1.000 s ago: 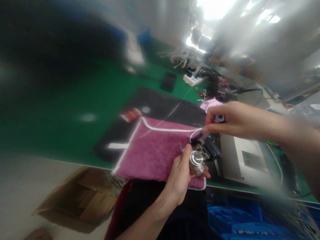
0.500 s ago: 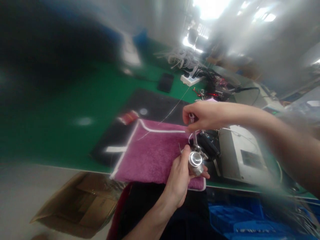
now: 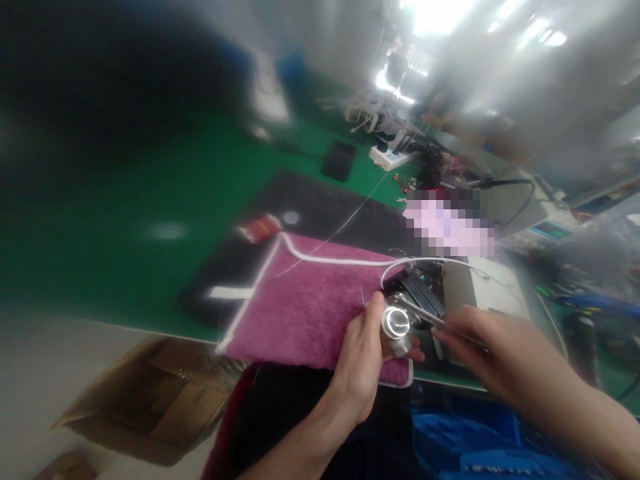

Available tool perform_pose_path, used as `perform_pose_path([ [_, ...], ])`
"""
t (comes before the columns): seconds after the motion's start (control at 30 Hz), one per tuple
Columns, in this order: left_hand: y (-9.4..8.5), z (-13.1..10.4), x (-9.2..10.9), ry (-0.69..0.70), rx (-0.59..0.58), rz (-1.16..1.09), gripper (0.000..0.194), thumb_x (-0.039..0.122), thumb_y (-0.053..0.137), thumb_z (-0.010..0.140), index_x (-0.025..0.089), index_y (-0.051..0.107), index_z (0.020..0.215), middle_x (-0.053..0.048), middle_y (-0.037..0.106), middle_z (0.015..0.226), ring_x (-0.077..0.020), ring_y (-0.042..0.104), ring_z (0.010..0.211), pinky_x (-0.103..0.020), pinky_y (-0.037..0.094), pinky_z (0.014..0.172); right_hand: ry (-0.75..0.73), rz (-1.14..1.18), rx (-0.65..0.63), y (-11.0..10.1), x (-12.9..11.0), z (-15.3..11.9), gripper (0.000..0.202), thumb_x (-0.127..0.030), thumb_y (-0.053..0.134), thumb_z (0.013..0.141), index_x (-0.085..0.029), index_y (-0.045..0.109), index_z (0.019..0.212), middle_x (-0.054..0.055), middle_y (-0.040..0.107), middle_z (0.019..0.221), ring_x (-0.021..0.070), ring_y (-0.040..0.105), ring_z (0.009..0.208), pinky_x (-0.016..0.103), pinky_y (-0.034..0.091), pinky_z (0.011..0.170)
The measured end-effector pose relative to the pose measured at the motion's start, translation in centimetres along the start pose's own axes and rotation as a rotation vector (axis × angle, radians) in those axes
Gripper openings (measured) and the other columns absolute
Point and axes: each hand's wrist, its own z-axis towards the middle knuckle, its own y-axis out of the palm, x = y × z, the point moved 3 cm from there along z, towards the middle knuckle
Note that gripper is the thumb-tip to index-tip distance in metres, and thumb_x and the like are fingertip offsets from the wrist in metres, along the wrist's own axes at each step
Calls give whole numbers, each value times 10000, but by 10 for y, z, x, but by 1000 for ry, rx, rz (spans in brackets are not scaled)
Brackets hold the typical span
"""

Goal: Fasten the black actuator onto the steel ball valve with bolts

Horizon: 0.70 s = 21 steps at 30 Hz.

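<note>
My left hand (image 3: pixel 361 350) is wrapped round a shiny silver metal cylinder (image 3: pixel 398 324) with a round, glassy-looking end facing up. It is held over the right part of a purple cloth (image 3: pixel 300 307) with white edging. To its right, my right hand (image 3: pixel 483 333), somewhat blurred, is closed on a metal wrench (image 3: pixel 423 311). The wrench points left, its head beside the far side of the cylinder; whether they touch, I cannot tell. Just beyond lies a black ribbed block (image 3: pixel 423 293), with a white cable (image 3: pixel 425 260) curving near it.
The cloth lies on a black mat (image 3: pixel 320 200) on a green table. A red packet (image 3: pixel 261 228), a dark flat device (image 3: pixel 340 160) and a white power strip (image 3: pixel 387 158) are farther back. A pale box-shaped unit (image 3: pixel 485 287) stands right. Below are a cardboard box (image 3: pixel 165 407) and blue bins (image 3: pixel 460 440).
My right hand has swung down and to the right with the wrench, from above the cylinder to its right side. My left hand keeps hold of the cylinder. The view has shifted slightly.
</note>
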Motion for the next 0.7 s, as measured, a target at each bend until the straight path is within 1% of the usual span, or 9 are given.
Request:
perform_pose_path([
  [0.07,0,-1,0,-3,9,2,631,695,557,952,93,745,983,-146,761,853,-259,733,718,-382,613,715,60,52,39,4,-3,-11,38,-281,588,1064,-272,600,1099,-30,674,906,93,644,723,214,452,620],
  [0.1,1,-1,0,0,19,1,634,697,548,955,93,742,980,-147,761,850,-262,734,724,-390,617,723,83,70,78,1,-6,-13,39,-289,604,1056,-278,612,1093,-29,676,914,97,648,732,215,464,632],
  [0.2,1,-1,0,14,28,-6,647,699,512,974,93,737,986,-150,760,855,-258,734,751,-389,622,735,118,83,266,-18,-15,-8,72,-331,670,1019,-290,646,1073,-26,690,933,116,659,765,225,476,647],
  [0.27,1,0,-1,20,2,-6,647,691,503,985,87,736,1003,-152,757,859,-253,733,767,-373,621,728,113,78,350,-31,-19,5,89,-361,676,1016,-288,656,1063,-26,697,920,122,653,757,229,466,643],
  [0.3,0,0,-1,24,-8,-5,645,685,504,988,83,735,1011,-152,755,856,-251,732,767,-367,621,723,99,69,374,-36,-20,15,95,-373,659,1027,-280,657,1045,-32,691,873,114,636,713,229,447,620],
  [0.37,0,1,-1,26,-16,-4,648,683,502,991,78,731,1022,-151,753,854,-244,729,754,-367,623,725,89,46,409,-42,-22,37,168,-389,596,1062,-251,650,983,-46,643,738,94,568,593,229,395,566],
  [0.43,-1,2,-1,21,-23,-12,647,687,509,987,79,725,1030,-151,753,864,-243,733,751,-370,627,729,85,29,444,-44,-24,61,247,-404,547,1082,-220,630,938,-50,602,674,87,522,545,230,359,544],
  [0.53,0,2,-1,24,-13,-37,620,681,549,971,88,712,1045,-151,755,893,-255,742,784,-361,630,710,47,-38,413,-40,-29,92,268,-376,517,1089,-196,600,909,-37,581,672,98,512,563,236,329,560],
  [0.7,-1,2,-1,31,3,-36,615,682,572,959,88,708,1046,-156,756,921,-262,747,812,-350,628,699,12,-187,229,-27,-37,122,276,-375,459,1099,-186,571,932,9,624,714,155,584,635,272,297,605],
])
